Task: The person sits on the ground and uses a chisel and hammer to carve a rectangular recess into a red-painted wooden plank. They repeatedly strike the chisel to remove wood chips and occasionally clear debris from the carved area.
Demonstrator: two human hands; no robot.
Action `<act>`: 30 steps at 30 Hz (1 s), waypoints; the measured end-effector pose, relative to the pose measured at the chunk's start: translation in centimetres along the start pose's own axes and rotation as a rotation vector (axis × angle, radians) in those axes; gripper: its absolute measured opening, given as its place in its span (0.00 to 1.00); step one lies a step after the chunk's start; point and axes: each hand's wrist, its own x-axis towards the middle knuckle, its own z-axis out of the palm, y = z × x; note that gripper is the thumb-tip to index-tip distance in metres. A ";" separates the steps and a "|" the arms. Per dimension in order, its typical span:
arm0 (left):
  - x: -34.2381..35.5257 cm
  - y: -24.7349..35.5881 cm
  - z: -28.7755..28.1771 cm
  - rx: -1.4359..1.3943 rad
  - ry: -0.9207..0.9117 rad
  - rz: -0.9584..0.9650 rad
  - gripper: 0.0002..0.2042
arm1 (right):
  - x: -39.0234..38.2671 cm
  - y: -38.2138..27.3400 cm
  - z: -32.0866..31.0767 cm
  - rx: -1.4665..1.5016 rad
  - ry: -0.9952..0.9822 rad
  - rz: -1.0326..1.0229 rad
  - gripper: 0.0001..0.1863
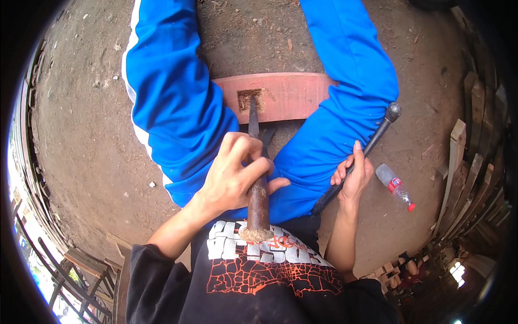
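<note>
- L hand: fingers curled round chisel, thumb out to R side; grip narrow, firm on shaft.
- Chisel: dark metal, worn flat butt end twd the person, tip at sq. hole in board; can't tell if tip touches the bottom.
- Board: reddish, lies crosswise btwn the knees, ends partly hidden by legs; hole left of its ctr., rough inside.
- R hand: wrapped round bar, thumb along it; grip narrow, holding it just over R thigh.
- Bar: dark, slanted, rounded metal end up near R knee, lower end by the lap; can't tell exact type.
- Trousers: blue, white side stripe; shirt dark w/ print.
- Bottle: clear plastic, red cap + label, on its side on dirt gnd, R of R hand.
- Planks: stacked along far R.
</note>
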 end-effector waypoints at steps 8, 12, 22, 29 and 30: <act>-2.0 -0.1 0.2 -0.056 0.123 -0.091 0.14 | 0.1 0.1 -0.1 0.000 0.001 0.006 0.26; -3.2 -0.5 0.0 -0.037 0.076 0.009 0.14 | 0.1 0.1 -0.2 0.000 -0.006 0.002 0.26; -3.6 -1.5 0.4 -0.017 -0.056 0.115 0.11 | 0.1 0.1 -0.2 0.002 -0.012 0.003 0.25; -3.7 -0.9 1.6 0.056 -0.238 -0.005 0.14 | 0.1 0.2 -0.2 0.002 -0.012 -0.001 0.25; -3.6 -0.8 1.6 0.068 -0.245 -0.014 0.14 | 0.2 0.2 -0.2 0.002 -0.014 -0.002 0.25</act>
